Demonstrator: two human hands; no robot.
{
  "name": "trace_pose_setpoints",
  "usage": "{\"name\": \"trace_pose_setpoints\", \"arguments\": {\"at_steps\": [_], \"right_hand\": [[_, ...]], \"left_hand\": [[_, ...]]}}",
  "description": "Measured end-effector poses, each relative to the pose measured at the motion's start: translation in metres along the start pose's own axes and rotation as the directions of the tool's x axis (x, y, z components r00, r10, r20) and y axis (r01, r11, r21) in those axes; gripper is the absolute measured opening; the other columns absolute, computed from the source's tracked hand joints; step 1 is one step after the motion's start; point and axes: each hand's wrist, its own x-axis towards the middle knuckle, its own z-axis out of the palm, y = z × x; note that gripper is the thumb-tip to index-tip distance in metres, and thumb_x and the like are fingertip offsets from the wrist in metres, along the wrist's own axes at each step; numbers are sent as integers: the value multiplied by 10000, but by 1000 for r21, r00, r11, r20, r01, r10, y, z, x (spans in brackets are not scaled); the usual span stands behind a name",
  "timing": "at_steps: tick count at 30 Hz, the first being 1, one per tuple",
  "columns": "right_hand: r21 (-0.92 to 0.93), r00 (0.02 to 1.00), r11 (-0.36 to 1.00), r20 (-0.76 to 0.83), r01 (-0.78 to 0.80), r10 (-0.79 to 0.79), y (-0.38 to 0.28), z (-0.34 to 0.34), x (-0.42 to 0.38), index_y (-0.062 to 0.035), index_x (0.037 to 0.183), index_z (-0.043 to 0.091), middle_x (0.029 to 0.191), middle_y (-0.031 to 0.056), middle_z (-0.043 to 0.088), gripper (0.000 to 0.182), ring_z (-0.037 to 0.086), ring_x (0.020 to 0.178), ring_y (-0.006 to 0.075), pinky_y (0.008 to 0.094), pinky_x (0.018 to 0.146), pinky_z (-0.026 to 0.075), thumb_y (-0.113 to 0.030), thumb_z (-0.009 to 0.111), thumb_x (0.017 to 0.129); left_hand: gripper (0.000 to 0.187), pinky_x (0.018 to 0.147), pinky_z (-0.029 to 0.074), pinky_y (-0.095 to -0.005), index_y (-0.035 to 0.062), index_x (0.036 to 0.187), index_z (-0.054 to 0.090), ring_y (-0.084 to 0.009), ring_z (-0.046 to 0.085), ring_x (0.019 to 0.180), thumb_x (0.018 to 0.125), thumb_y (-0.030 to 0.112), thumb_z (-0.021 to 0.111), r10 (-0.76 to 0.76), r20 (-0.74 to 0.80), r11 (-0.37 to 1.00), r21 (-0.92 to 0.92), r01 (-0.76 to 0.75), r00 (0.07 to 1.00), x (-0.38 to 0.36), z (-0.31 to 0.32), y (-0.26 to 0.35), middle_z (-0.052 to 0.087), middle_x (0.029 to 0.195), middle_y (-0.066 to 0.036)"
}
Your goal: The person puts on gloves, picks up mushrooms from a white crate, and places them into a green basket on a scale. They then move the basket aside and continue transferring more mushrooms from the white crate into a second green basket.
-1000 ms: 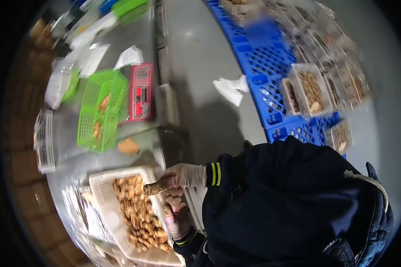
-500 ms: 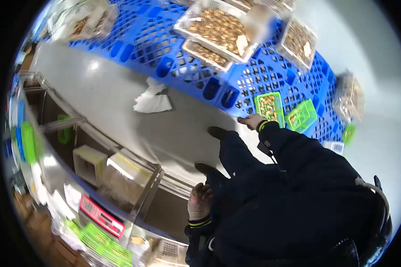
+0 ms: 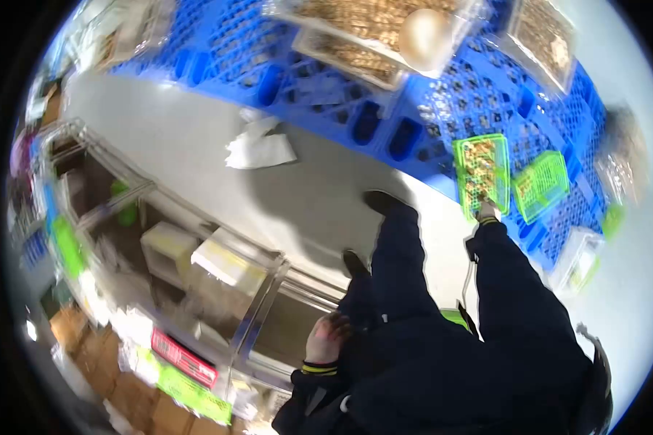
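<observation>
My right hand point(image 3: 488, 210) is at the near end of a green basket point(image 3: 481, 170) of small brown and orange pieces, its fingers closed over the rim; motion blurs them. This basket stands on a blue plastic pallet point(image 3: 326, 130). Just right of it is a second green basket point(image 3: 548, 185), tilted. My left hand point(image 3: 326, 338) hangs low beside my leg, near the metal-framed basins, its fingers loosely bent and apart with nothing visible in them.
White trays of brown pieces point(image 3: 363, 18) sit at the far side of the pallet, with another wrapped tray point(image 3: 540, 43) to the right. White paper point(image 3: 261, 148) lies on the grey floor. Metal-framed basins point(image 3: 268, 290) with pale containers point(image 3: 170, 250) run along the left.
My right hand has moved from beside the first green basket to its near rim. The view has shifted, bringing the pallet closer. My left hand stays low by my leg.
</observation>
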Motion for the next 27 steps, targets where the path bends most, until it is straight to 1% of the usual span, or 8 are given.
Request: {"name": "trace_pose_setpoints", "arguments": {"at_steps": [2, 3, 4, 5, 10, 17, 22, 27], "right_hand": [[-471, 690, 537, 254, 700, -677, 51, 16, 70, -63, 1007, 604, 735, 142, 605, 229, 620, 657, 287, 415, 598, 513, -205, 588, 828], [-644, 313, -375, 698, 667, -644, 8, 13, 24, -67, 989, 617, 715, 135, 602, 225, 614, 622, 276, 385, 570, 518, -213, 597, 819], [-484, 653, 445, 467, 753, -596, -26, 30, -34, -79, 998, 624, 728, 93, 584, 218, 581, 563, 224, 345, 524, 498, -211, 607, 826], [-54, 869, 962, 446, 266, -215, -42, 50, -72, -91, 1007, 632, 741, 50, 566, 211, 547, 504, 173, 306, 478, 479, -209, 617, 833], [-263, 634, 782, 744, 565, -208, -112, 134, -207, -101, 1146, 620, 777, 64, 614, 312, 579, 553, 156, 316, 480, 498, -174, 575, 846], [198, -181, 455, 980, 868, -82, -188, 277, -458, -90, 1044, 638, 709, 23, 582, 207, 503, 522, 122, 280, 448, 401, -175, 633, 856], [73, -107, 215, 982, 974, 155, -46, 279, -742, -72, 1120, 617, 834, 38, 599, 312, 527, 587, 105, 250, 506, 422, -271, 631, 881], [673, -439, -79, 562, 735, 701, 185, 184, -910, -33, 1172, 591, 865, 37, 611, 307, 543, 638, 75, 207, 567, 439, -200, 531, 922]], "left_hand": [[444, 858, 506, -439, 13, 1216, 499, -281, 604, 966, 915, 329, 577, 58, 198, 995, -87, -41, 979, 7, -6, -11, 600, 1084, -165], [443, 855, 497, -431, 26, 1194, 513, -281, 593, 979, 901, 349, 591, 87, 259, 994, -84, -67, 962, -3, 11, -6, 590, 1109, -160], [442, 852, 487, -423, 39, 1172, 528, -281, 582, 992, 887, 368, 605, 113, 318, 993, -78, -93, 941, -17, 30, -1, 579, 1134, -156], [451, 833, 502, -410, 36, 1186, 527, -269, 593, 978, 877, 346, 634, 129, 243, 990, -94, -109, 961, -26, 35, -3, 587, 1125, -146], [463, 856, 508, -375, 13, 1204, 509, -215, 609, 923, 868, 295, 657, 298, 321, 901, -406, -154, 899, -52, -4, -39, 595, 1099, -123], [416, 871, 501, -386, 9, 1219, 501, -238, 617, 958, 895, 243, 615, 634, -184, 407, -746, -527, 751, -149, -59, -105, 585, 1130, -149], [427, 855, 485, -370, 28, 1220, 510, -235, 594, 1023, 907, 306, 590, 740, -491, -78, -742, -666, 460, -191, -121, -190, 615, 1085, -113], [420, 715, 438, -238, -5, 1200, 515, -128, 567, 883, 930, 314, 555, 495, -770, -273, -577, -769, 402, -204, -168, -292, 615, 1016, -79]]}}
